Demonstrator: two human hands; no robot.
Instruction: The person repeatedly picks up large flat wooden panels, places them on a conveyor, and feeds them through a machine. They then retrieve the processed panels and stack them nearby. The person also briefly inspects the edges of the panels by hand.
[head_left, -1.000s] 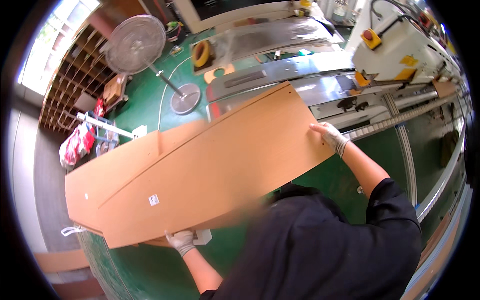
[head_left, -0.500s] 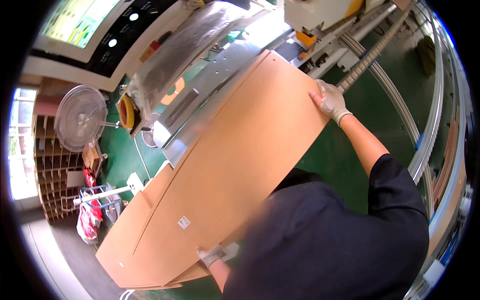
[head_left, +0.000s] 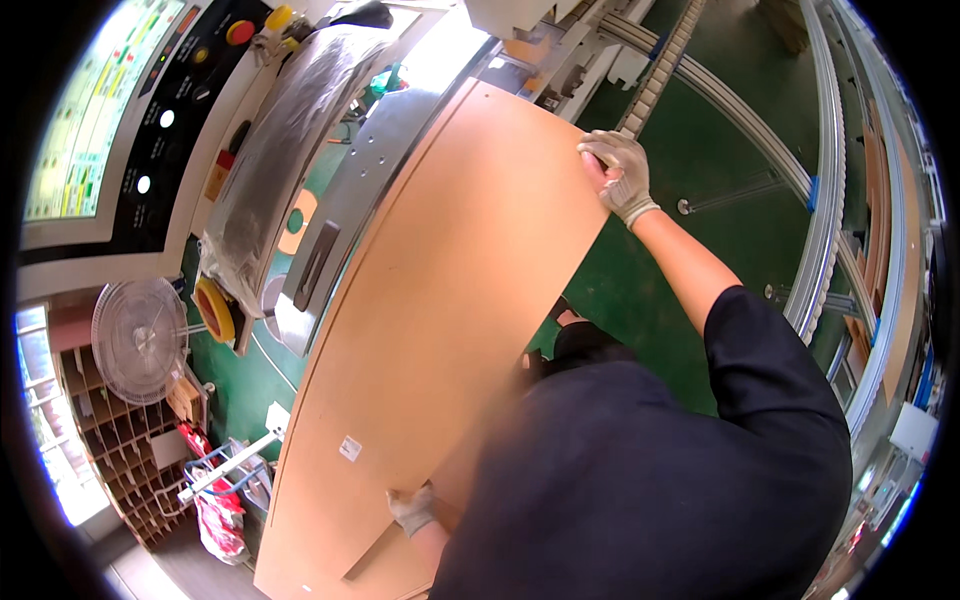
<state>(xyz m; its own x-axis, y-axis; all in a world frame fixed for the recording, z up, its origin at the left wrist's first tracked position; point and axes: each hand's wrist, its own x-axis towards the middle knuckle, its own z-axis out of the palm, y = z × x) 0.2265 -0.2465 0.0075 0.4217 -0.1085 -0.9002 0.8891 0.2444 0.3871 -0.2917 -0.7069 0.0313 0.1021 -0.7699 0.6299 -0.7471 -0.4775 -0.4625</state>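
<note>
A large, flat tan board [head_left: 400, 330] with a small white label [head_left: 350, 448] spans the middle, tilted away from me along a grey metal machine table [head_left: 375, 165]. Its right-hand edge is gripped by my right hand [head_left: 618, 178], in a whitish glove with bare fingertips curled at the rim. My left hand [head_left: 412, 508], also gloved, holds the near edge of the same board. Under that hand another tan panel [head_left: 385, 560] shows in part. The fingers beneath the board are hidden on both hands.
A control panel [head_left: 170, 130] with a screen and buttons stands at upper left, above a floor fan [head_left: 140, 340]. A yellow tape roll [head_left: 213, 312] hangs by the plastic-covered part [head_left: 290, 130]. Curved metal rails [head_left: 830, 200] run along the right. Pigeonhole shelving [head_left: 110, 430] stands at far left.
The view has turned, so the machine and control panel sit further left and lower. The board has swung more upright in the picture, with both hands still on its edges.
</note>
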